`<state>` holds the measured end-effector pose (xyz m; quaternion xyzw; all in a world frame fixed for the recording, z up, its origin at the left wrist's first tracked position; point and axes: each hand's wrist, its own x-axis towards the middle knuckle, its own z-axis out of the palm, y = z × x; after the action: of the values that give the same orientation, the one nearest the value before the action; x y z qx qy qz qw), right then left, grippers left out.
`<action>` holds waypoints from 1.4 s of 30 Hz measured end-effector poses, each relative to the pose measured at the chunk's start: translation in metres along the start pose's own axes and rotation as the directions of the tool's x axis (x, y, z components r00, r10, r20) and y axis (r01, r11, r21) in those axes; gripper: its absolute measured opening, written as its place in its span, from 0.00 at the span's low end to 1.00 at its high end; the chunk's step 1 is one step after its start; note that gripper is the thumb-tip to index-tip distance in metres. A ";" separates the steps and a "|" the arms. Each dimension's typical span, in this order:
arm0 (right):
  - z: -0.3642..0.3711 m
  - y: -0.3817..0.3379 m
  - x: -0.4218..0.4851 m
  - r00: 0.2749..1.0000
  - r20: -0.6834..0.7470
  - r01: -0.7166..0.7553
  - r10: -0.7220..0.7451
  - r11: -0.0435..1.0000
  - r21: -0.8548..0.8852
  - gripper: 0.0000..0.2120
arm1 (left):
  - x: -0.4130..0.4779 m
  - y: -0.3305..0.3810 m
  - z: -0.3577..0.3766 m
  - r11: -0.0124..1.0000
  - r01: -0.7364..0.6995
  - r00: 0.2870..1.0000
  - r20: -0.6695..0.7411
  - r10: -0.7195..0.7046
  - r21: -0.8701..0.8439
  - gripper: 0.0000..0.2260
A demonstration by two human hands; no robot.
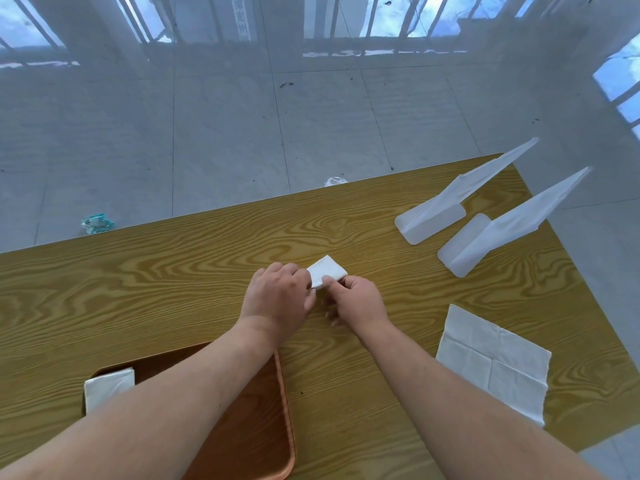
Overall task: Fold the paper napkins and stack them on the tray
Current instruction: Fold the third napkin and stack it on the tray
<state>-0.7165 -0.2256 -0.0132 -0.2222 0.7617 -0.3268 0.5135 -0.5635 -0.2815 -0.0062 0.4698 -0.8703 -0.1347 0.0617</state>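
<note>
A small folded white napkin (pixel 327 270) lies at the middle of the wooden table (pixel 173 271). My left hand (pixel 278 299) covers its left edge with bent fingers. My right hand (pixel 356 301) pinches its near right corner between thumb and fingers. An orange-brown tray (pixel 263 427) sits at the near left, partly under my left forearm. One folded napkin (pixel 107 388) rests in the tray's far left corner. An unfolded white napkin (pixel 495 365) lies flat at the near right of the table.
Two white plastic stands (pixel 433 216) (pixel 485 244) rest at the table's far right. Beyond the far edge is a tiled floor with a crumpled teal wrapper (pixel 97 224) and a clear object (pixel 335 181). The table's right edge runs close to the unfolded napkin.
</note>
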 end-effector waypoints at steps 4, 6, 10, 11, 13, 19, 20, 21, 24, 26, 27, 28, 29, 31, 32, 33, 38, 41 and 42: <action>0.013 -0.010 -0.005 0.999 0.049 -0.018 0.012 0.993 0.118 0.07 | -0.011 -0.008 -0.010 0.992 0.077 0.997 0.020 -0.075 -0.097 0.13; 0.017 -0.015 -0.009 0.994 0.108 -0.011 -0.004 0.990 0.142 0.07 | -0.018 -0.019 -0.016 0.950 0.199 0.980 0.038 -0.196 -0.240 0.18; 0.033 -0.025 -0.020 0.974 0.223 -0.008 -0.031 0.985 0.171 0.08 | -0.032 -0.049 -0.031 0.697 0.484 0.873 0.234 -0.429 -0.530 0.30; 0.039 -0.027 -0.023 0.967 0.252 -0.011 -0.035 0.984 0.180 0.08 | -0.036 -0.056 -0.034 0.592 0.545 0.834 0.315 -0.452 -0.593 0.31; 0.051 -0.031 -0.029 0.945 0.326 -0.024 -0.040 0.981 0.190 0.09 | -0.043 -0.067 -0.042 0.353 0.630 0.762 0.464 -0.452 -0.691 0.29; 0.097 -0.039 -0.045 0.931 0.362 0.044 -0.054 0.998 0.037 0.06 | -0.077 -0.099 -0.055 0.112 0.660 0.699 0.552 -0.454 -0.743 0.06; 0.105 -0.039 -0.047 0.940 0.337 0.053 -0.053 0.999 0.008 0.05 | -0.085 -0.105 -0.057 0.150 0.661 0.694 0.523 -0.494 -0.735 0.05; 0.114 -0.038 -0.050 0.945 0.324 0.053 -0.045 0.998 -0.014 0.04 | -0.095 -0.112 -0.059 0.204 0.664 0.695 0.494 -0.523 -0.719 0.05; 0.144 -0.034 -0.060 0.943 0.332 0.036 0.005 0.993 -0.117 0.05 | -0.130 -0.134 -0.066 0.397 0.687 0.705 0.424 -0.569 -0.609 0.09; 0.165 -0.028 -0.069 0.941 0.338 0.069 0.017 0.968 -0.240 0.07 | -0.159 -0.147 -0.068 0.442 0.711 0.687 0.407 -0.602 -0.547 0.11; 0.175 -0.025 -0.073 0.938 0.347 0.102 0.011 0.947 -0.305 0.07 | -0.174 -0.154 -0.069 0.455 0.723 0.677 0.402 -0.616 -0.520 0.11; 0.184 -0.022 -0.078 0.933 0.360 0.135 0.005 0.922 -0.362 0.07 | -0.188 -0.160 -0.069 0.469 0.735 0.667 0.397 -0.631 -0.490 0.11; 0.194 -0.019 -0.084 0.927 0.375 0.160 0.002 0.902 -0.402 0.07 | -0.202 -0.166 -0.069 0.479 0.747 0.656 0.390 -0.646 -0.462 0.11; 0.213 -0.013 -0.097 0.918 0.396 0.197 -0.004 0.873 -0.447 0.07 | -0.228 -0.176 -0.067 0.463 0.774 0.622 0.381 -0.685 -0.432 0.13; 0.222 -0.011 -0.104 0.916 0.402 0.221 -0.015 0.854 -0.472 0.08 | -0.240 -0.180 -0.066 0.445 0.789 0.600 0.374 -0.707 -0.424 0.13; 0.230 -0.009 -0.110 0.913 0.406 0.253 -0.032 0.826 -0.504 0.09 | -0.250 -0.184 -0.066 0.434 0.800 0.583 0.363 -0.727 -0.415 0.14; 0.257 -0.004 -0.132 0.900 0.423 0.377 -0.103 0.668 -0.641 0.11 | -0.283 -0.196 -0.062 0.448 0.827 0.548 0.309 -0.778 -0.339 0.17; 0.266 -0.005 -0.138 0.887 0.437 0.434 -0.148 0.588 -0.683 0.12 | -0.289 -0.200 -0.062 0.460 0.826 0.548 0.275 -0.790 -0.325 0.18; 0.268 -0.006 -0.139 0.882 0.440 0.453 -0.171 0.564 -0.690 0.12 | -0.289 -0.201 -0.062 0.484 0.815 0.565 0.256 -0.784 -0.318 0.17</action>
<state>-0.4156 -0.2085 0.0097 -0.6049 0.6786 -0.0112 0.4166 -0.2285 -0.1561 0.0002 0.7908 -0.5054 -0.3410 0.0538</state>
